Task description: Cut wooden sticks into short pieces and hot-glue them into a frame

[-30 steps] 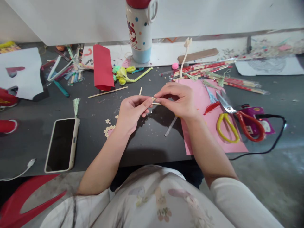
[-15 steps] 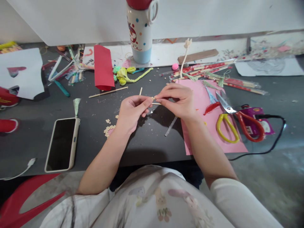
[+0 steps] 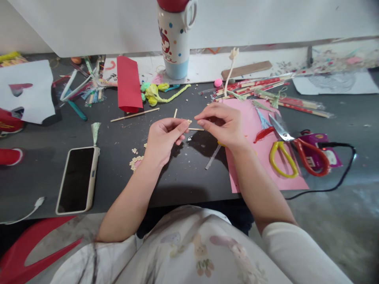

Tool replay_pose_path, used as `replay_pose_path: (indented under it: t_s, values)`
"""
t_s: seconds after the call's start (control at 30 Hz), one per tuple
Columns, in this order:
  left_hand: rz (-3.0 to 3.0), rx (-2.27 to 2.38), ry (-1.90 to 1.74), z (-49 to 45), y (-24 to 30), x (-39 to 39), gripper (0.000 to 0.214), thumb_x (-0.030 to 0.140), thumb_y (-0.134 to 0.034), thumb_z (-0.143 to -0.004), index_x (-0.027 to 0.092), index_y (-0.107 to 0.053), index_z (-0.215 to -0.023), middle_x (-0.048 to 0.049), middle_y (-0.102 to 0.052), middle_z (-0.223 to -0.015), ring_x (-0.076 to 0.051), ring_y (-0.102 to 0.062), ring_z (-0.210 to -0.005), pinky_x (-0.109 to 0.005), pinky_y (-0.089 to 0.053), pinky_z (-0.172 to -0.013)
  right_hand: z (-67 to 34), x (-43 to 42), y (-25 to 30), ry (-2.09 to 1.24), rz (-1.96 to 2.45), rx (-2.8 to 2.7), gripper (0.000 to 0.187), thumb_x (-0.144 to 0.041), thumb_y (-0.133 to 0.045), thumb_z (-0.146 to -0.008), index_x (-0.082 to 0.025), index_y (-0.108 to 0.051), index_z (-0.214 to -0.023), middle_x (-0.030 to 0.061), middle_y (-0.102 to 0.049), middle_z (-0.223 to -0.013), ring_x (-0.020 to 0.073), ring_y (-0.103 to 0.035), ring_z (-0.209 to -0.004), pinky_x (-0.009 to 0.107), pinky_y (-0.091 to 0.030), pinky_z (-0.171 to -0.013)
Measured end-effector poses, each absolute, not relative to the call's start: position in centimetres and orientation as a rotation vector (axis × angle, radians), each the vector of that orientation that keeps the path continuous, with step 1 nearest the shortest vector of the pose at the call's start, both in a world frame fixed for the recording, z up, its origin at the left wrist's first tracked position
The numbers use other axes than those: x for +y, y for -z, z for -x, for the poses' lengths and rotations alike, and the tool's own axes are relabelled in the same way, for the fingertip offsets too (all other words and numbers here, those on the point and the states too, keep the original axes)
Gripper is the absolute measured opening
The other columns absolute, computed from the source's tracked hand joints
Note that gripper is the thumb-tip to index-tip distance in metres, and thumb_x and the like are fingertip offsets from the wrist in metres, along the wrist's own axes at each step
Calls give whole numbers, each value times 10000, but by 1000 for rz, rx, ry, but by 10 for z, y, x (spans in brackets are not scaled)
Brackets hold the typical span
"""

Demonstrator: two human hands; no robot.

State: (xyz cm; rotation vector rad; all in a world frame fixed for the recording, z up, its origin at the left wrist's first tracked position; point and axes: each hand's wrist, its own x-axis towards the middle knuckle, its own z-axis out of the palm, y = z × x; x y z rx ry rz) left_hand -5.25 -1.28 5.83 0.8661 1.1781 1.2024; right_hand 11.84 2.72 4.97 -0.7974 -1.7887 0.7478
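Between its thumb and forefinger, my left hand (image 3: 166,138) pinches a small cluster of pale wooden pieces (image 3: 190,122). Just to the right, my right hand (image 3: 222,122) hovers apart from the cluster, thumb and forefinger separated with nothing visible between them. Under the hands on the dark table (image 3: 183,181) lie a short thin stick (image 3: 196,129) and another stick piece (image 3: 175,113). Beside my left wrist is a ring of small pale pieces (image 3: 135,162) with pink inside, partly hidden by the wrist. A clear glue stick (image 3: 213,157) lies below my right hand.
Scissors (image 3: 286,136) with yellow and red handles lie on pink paper (image 3: 266,179) at the right, near a black cable (image 3: 319,192). A phone (image 3: 77,179) lies at the left. Behind stand a bottle (image 3: 177,43) and folded red paper (image 3: 129,85); packaged sticks (image 3: 254,85) lie back right.
My right hand has drawn slightly away from the cluster and its fingertips have parted. My left hand keeps hold of the cluster, having shifted slightly left.
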Motion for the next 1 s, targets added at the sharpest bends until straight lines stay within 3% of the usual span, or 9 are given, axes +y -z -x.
replay_pose_path:
  t_s: [0.27, 0.53, 0.73, 1.0]
  values:
    - [-858, 1166, -1225, 53, -59, -12, 244, 332, -818, -628, 146, -697, -729, 13, -628, -584, -21, -486, -448, -136, -348, -384, -120, 28, -45, -920, 785, -1719, 82, -272, -607, -847, -220, -666, -825, 7, -614, -774, 110, -555, -667, 251, -402, -517]
    - [-1224, 1319, -1332, 53, -50, -13, 232, 400, -735, -735, 181, -721, -810, 17, -635, -615, -43, -519, -472, -162, -404, -423, -122, 26, -43, -1008, 860, -1766, 216, -157, -464, -881, -181, -507, -672, -30, -446, -603, 75, -405, -526, 239, -324, -502]
    - [-2193, 1411, -1720, 56, -56, -21, 78, 187, -664, -811, 194, -708, -875, -15, -714, -811, -96, -645, -741, -211, -523, -709, -121, 25, -50, -942, 887, -1807, 178, -282, -572, -865, -164, -620, -741, -10, -559, -642, 85, -485, -592, 227, -372, -530]
    - [-2765, 1199, -1810, 70, -52, -25, 302, 112, -686, -769, 194, -668, -1060, -24, -716, -846, -131, -674, -742, -238, -547, -692, -124, 20, -60, -996, 717, -1793, 83, -219, -693, -764, -167, -672, -826, 26, -657, -802, 112, -594, -714, 243, -476, -624]
